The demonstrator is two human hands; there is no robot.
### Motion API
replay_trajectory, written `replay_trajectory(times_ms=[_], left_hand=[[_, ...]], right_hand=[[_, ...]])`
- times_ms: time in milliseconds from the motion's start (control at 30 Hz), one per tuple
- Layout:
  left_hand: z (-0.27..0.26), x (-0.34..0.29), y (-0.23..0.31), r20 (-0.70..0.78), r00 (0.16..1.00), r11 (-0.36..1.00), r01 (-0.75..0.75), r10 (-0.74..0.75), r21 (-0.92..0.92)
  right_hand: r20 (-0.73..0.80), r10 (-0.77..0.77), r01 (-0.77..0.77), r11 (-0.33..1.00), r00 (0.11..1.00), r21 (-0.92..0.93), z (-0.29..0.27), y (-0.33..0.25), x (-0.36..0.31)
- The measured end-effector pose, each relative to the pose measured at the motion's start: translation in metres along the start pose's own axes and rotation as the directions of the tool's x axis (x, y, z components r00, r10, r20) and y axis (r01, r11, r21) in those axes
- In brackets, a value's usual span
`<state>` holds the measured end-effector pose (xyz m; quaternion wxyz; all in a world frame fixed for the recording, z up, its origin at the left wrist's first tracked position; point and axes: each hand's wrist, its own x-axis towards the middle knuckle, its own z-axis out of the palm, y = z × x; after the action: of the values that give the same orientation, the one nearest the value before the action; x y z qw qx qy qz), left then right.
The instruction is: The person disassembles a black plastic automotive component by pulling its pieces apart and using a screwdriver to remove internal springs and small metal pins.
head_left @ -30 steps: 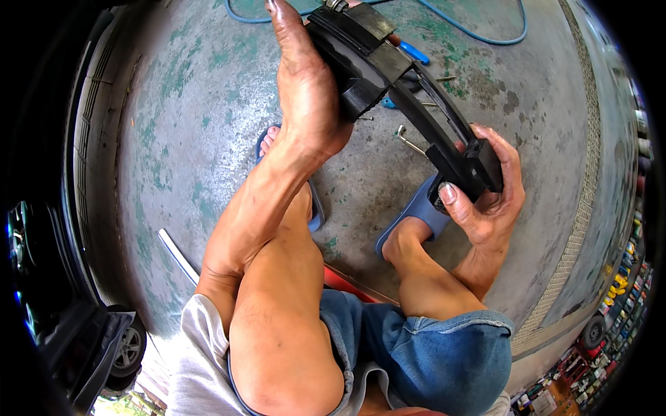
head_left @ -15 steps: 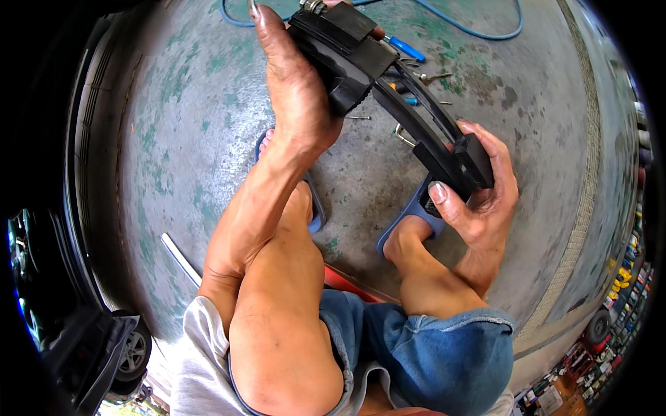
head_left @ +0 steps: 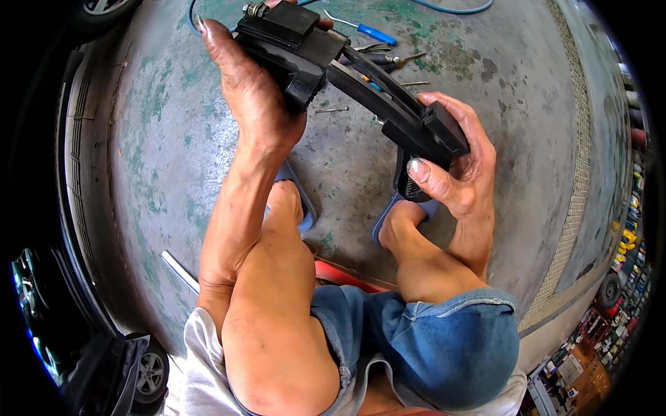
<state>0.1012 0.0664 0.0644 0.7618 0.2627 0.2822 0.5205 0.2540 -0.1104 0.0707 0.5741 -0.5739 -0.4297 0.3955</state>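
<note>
You hold a long black plastic car part (head_left: 368, 93), a curved bar with a boxy block at each end, lifted over the concrete floor (head_left: 173, 139) in front of your knees. Your left hand (head_left: 257, 104) is clamped round the far, larger block, which carries a metal nut or fitting on top. Your right hand (head_left: 461, 173) grips the nearer end block, thumb pressed on its face, fingers wrapped behind. The two hands sit well apart, one at each end of the part.

On the floor beyond the part lie a blue-handled screwdriver (head_left: 371, 31), pliers or similar tool (head_left: 392, 59), and a few loose screws (head_left: 331, 109); a blue hose (head_left: 451, 8) runs along the far edge. Your feet rest in blue sandals (head_left: 305, 208).

Judgement: the part is off its vehicle and in hand, fasteners seem already out; whether it is coming apart or going together cannot be told, and nothing is visibly separated yet
</note>
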Motion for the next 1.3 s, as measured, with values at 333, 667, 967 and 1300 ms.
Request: replay_trajectory(times_ms=[333,667,967,1300], left_hand=[[0.0,0.001,-0.004,-0.009,0.998,0.998,-0.055,0.055,-0.003],[-0.002,0.002,-0.001,0.007,1.0,1.0,0.001,-0.001,-0.008],[0.003,0.002,-0.003,-0.115,0.986,0.987,0.11,-0.123,-0.114],[-0.015,0.006,-0.006,0.061,0.991,0.991,0.119,-0.116,-0.053]], right_hand=[[0.086,0.088,-0.107,0.96,0.992,0.259,-0.004,0.016,0.008],[0.359,0.221,-0.42,0.553,0.907,0.72,-0.009,0.034,0.013],[0.518,0.199,-0.554,0.233,0.832,0.799,-0.007,0.047,0.013],[0.558,0.212,-0.591,0.155,0.802,0.791,-0.004,0.047,0.015]])
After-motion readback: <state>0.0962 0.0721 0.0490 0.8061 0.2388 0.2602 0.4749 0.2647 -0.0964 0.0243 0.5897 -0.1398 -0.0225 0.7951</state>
